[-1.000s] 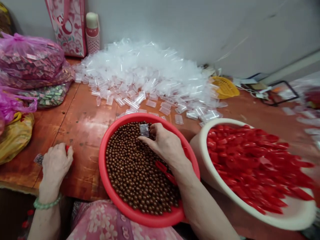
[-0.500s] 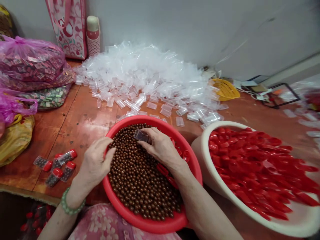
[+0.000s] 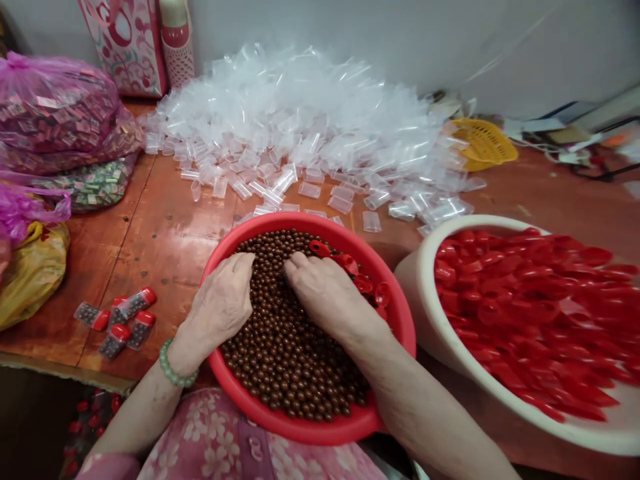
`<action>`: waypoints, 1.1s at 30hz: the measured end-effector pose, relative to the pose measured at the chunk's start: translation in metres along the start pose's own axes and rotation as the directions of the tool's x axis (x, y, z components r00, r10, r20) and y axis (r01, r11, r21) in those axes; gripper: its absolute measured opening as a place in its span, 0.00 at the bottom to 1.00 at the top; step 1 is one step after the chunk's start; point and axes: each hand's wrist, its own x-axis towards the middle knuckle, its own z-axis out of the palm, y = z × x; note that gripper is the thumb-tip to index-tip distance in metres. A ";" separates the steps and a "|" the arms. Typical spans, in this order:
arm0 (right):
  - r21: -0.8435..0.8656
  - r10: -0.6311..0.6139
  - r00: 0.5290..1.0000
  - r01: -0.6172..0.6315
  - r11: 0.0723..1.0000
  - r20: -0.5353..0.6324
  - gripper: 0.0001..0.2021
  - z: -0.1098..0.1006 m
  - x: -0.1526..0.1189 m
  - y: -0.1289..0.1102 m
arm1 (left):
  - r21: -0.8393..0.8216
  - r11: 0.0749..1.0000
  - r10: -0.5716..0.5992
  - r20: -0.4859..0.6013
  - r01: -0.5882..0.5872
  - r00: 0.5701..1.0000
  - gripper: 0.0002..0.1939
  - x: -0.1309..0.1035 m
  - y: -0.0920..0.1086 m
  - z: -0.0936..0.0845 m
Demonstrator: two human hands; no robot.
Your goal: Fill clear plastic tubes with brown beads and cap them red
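Note:
A red basin [image 3: 310,430] full of small brown balls [image 3: 295,373] sits at the front, against my lap. Over its left side, my left hand [image 3: 223,300] is closed with fingers bent down at the balls; whatever they hold is hidden. My right hand [image 3: 325,287] dips its fingertips among the balls near the middle, curled around a clear plastic case that the hand now hides. Several red caps [image 3: 363,283] lie on the balls along the right side. Left of the basin, filled cases with red caps [image 3: 123,320] lie in a small group on the table.
Behind the basin spreads a large heap of clear plastic cases [image 3: 300,120]. A white tub [image 3: 425,287] of red caps stands at right. A yellow basket [image 3: 483,143] sits behind it. Pink and yellow bags [image 3: 55,113], a patterned bag [image 3: 127,47] and a bottle [image 3: 177,50] stand at left.
My right hand has lowered the clear case into the balls, out of sight. My left hand has moved right from the rim to over the balls, its fingers closing. The view has shifted slightly.

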 end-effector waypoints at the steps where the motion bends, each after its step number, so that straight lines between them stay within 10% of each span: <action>1: 0.042 -0.042 0.998 0.039 0.998 0.054 0.14 -0.002 0.002 -0.006 | 0.026 1.000 0.004 0.022 -0.004 1.000 0.20 0.000 0.000 0.000; 8: 0.393 -0.229 0.965 0.163 0.905 0.126 0.16 0.008 0.012 -0.015 | 0.074 0.997 0.001 0.090 -0.008 0.996 0.21 0.002 0.000 -0.001; 18: 0.972 -0.272 0.962 0.088 0.219 -0.025 0.17 0.016 0.017 0.004 | -0.304 0.948 -0.101 -0.015 0.091 0.995 0.20 0.007 -0.006 -0.012; 23: 0.998 -0.266 0.962 0.050 -0.036 -0.058 0.15 0.009 0.011 0.005 | -0.660 0.730 -0.025 0.232 0.176 0.972 0.26 -0.003 -0.006 -0.020; 33: 0.995 -0.251 0.966 0.084 0.055 -0.068 0.11 -0.002 0.003 0.005 | -0.700 0.665 -0.127 0.240 0.262 0.962 0.25 -0.009 0.008 -0.004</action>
